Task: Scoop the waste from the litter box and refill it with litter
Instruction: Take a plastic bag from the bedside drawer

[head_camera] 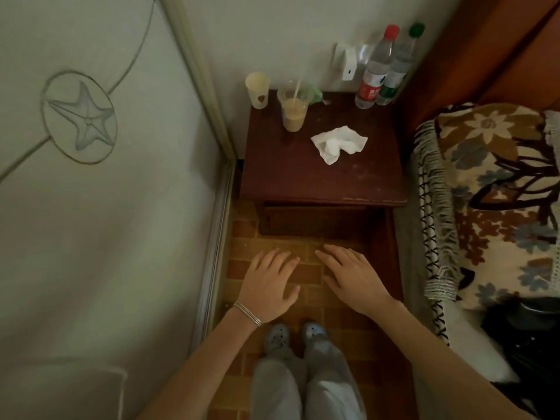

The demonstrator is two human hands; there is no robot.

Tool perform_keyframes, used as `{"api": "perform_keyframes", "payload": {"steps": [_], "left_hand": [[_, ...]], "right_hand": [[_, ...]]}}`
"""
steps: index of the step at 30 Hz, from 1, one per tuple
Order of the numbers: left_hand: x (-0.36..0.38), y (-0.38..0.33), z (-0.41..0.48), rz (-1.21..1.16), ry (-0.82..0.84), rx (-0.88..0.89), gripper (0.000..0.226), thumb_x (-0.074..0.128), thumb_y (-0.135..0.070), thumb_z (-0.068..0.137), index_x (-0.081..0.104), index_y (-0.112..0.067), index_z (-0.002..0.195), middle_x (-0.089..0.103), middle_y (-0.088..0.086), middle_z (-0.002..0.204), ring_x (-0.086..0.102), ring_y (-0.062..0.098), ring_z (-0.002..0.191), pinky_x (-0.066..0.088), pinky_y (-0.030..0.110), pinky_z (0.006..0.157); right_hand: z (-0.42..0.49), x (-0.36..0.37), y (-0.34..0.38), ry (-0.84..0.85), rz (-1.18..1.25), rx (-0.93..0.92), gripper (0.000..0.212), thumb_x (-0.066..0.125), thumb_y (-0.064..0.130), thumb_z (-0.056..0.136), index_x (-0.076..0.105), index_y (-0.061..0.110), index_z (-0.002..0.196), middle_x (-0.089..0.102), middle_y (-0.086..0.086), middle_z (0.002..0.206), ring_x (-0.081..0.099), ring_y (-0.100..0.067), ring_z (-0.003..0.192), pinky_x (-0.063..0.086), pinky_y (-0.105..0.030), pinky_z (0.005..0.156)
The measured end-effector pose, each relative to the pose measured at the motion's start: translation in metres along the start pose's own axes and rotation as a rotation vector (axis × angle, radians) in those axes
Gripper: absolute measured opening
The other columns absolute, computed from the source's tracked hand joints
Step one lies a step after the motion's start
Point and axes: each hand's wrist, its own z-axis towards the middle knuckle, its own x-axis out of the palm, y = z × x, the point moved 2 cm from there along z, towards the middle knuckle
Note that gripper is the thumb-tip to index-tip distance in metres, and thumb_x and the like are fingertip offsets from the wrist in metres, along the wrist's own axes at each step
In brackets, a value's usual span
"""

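Observation:
No litter box, scoop or litter bag shows in the head view. My left hand (270, 283), with a thin bracelet on the wrist, hovers palm down over the brick-patterned floor (306, 316) with fingers spread and straight. My right hand (351, 275) hovers beside it in the same flat pose. Neither hand holds anything. Both are in front of a dark wooden nightstand (321, 180), and my feet in blue clogs (295, 336) stand just below them.
On the nightstand are a crumpled tissue (338, 144), a plastic cup with a milky drink and straw (293, 112), a paper cup (257, 90) and two water bottles (385, 68). A frosted sliding door (91, 177) is on the left, a bed with a floral blanket (497, 201) on the right.

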Motion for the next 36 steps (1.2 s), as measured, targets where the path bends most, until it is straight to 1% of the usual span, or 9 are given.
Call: {"api": "perform_keyframes", "payload": {"steps": [3,8,14,18,22,26,29,34,36], "left_hand": [[0.059,0.018,0.019,0.006,-0.004,-0.012,0.054,0.041,-0.050,0.082,0.057,-0.020,0.124,0.059,0.003,0.124,0.052,0.024,0.117,0.040,0.045,0.100],[0.161,0.053,0.054,0.018,-0.043,-0.053,0.053,0.041,-0.049,0.082,0.057,-0.019,0.123,0.059,0.003,0.121,0.055,0.025,0.113,0.044,0.045,0.096],[0.286,0.099,0.099,0.080,-0.063,-0.059,0.056,0.039,-0.051,0.081,0.058,-0.019,0.123,0.059,0.004,0.123,0.055,0.025,0.115,0.044,0.045,0.095],[0.360,0.122,0.125,0.111,-0.090,-0.028,0.057,0.039,-0.052,0.081,0.058,-0.020,0.124,0.060,0.003,0.122,0.056,0.024,0.114,0.042,0.047,0.096],[0.424,0.144,0.149,0.154,-0.137,-0.006,0.060,0.038,-0.053,0.078,0.060,-0.020,0.121,0.062,0.003,0.119,0.058,0.025,0.112,0.044,0.046,0.095],[0.458,0.160,0.159,0.183,-0.125,-0.032,0.062,0.037,-0.053,0.075,0.061,-0.019,0.120,0.063,0.004,0.118,0.059,0.025,0.111,0.046,0.046,0.093],[0.459,0.156,0.151,0.143,-0.114,-0.037,0.061,0.038,-0.053,0.076,0.059,-0.020,0.123,0.061,0.003,0.121,0.057,0.025,0.113,0.045,0.046,0.096],[0.457,0.155,0.145,0.169,-0.156,-0.011,0.059,0.039,-0.052,0.077,0.058,-0.020,0.124,0.060,0.003,0.123,0.055,0.023,0.115,0.042,0.046,0.098],[0.458,0.159,0.148,0.171,-0.152,-0.017,0.060,0.039,-0.051,0.077,0.058,-0.019,0.124,0.060,0.004,0.123,0.055,0.025,0.116,0.041,0.047,0.099]], "right_hand": [[0.025,0.054,-0.023,0.007,-0.001,-0.007,0.050,0.056,0.026,0.088,0.042,0.019,0.137,0.046,-0.006,0.138,0.045,-0.024,0.126,0.033,-0.041,0.105],[0.062,0.152,-0.067,0.021,-0.007,0.005,0.052,0.052,0.028,0.091,0.036,0.021,0.140,0.039,-0.005,0.144,0.039,-0.024,0.131,0.031,-0.041,0.106],[0.114,0.275,-0.128,0.042,-0.066,-0.019,0.044,0.045,0.029,0.094,0.037,0.020,0.136,0.027,-0.003,0.150,0.027,-0.020,0.137,0.020,-0.036,0.111],[0.145,0.344,-0.163,0.003,-0.068,-0.031,0.054,0.047,0.028,0.093,0.028,0.023,0.143,0.028,-0.002,0.149,0.030,-0.022,0.136,0.024,-0.038,0.109],[0.174,0.404,-0.193,-0.038,-0.123,-0.048,0.056,0.045,0.030,0.094,0.025,0.024,0.145,0.028,-0.002,0.150,0.031,-0.022,0.135,0.024,-0.037,0.109],[0.192,0.439,-0.206,-0.060,-0.126,-0.041,0.058,0.046,0.029,0.093,0.022,0.024,0.146,0.025,-0.001,0.151,0.026,-0.020,0.137,0.020,-0.035,0.109],[0.190,0.442,-0.205,-0.058,-0.118,-0.019,0.056,0.043,0.030,0.095,0.020,0.026,0.146,0.024,0.001,0.151,0.026,-0.019,0.137,0.022,-0.034,0.108],[0.198,0.444,-0.206,-0.046,-0.120,-0.039,0.058,0.044,0.031,0.094,0.019,0.026,0.146,0.024,0.001,0.150,0.026,-0.019,0.137,0.023,-0.035,0.108],[0.208,0.447,-0.209,-0.059,-0.016,-0.024,0.058,0.046,0.032,0.094,0.021,0.025,0.146,0.027,0.000,0.149,0.030,-0.019,0.135,0.028,-0.037,0.107]]}}
